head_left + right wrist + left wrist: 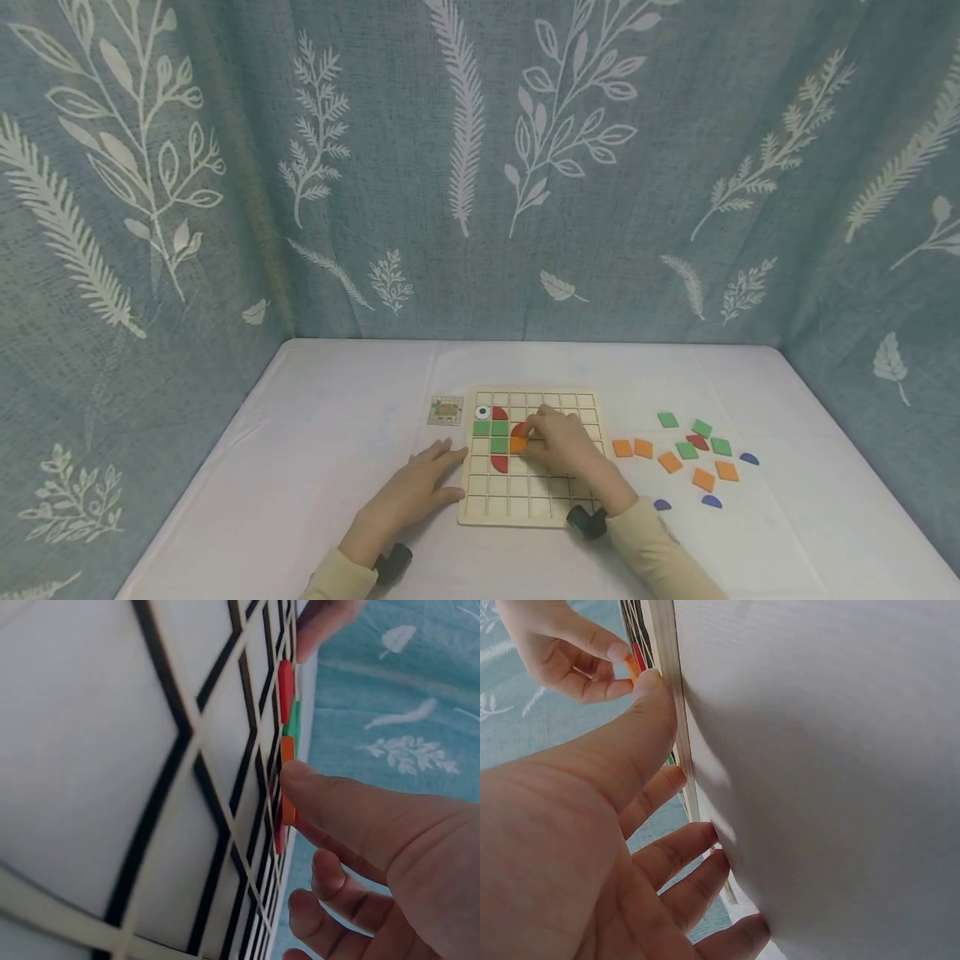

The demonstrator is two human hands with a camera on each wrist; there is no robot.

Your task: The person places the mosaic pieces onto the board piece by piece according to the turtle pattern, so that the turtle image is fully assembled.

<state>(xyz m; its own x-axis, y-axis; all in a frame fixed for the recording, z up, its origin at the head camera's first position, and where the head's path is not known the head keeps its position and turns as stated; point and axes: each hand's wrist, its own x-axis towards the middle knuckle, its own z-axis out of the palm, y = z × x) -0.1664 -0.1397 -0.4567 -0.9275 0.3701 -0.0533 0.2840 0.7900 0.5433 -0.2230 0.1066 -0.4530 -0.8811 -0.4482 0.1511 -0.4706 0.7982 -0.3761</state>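
My right hand (566, 443) pinches an orange square tile (517, 446) between thumb and fingers, low over the wooden grid board (519, 506). In the right wrist view the thumb lies on that orange tile (289, 806). A red curved piece (517, 430) sits just above it, partly hidden by the fingers. On the board's left side are green squares (498, 445), a round white eye tile (483, 412), and red curved pieces above and below the green ones. My left hand (416, 490) is spread beside the board's left edge, its thumb (654, 694) and some fingertips at the rim.
A small picture card (446, 411) lies left of the board's top corner. Loose pieces are scattered right of the board: orange squares (703, 479), green squares (667, 420), a red curved piece (697, 442) and blue curved pieces (712, 502). A leaf-patterned curtain (495, 275) surrounds the table.
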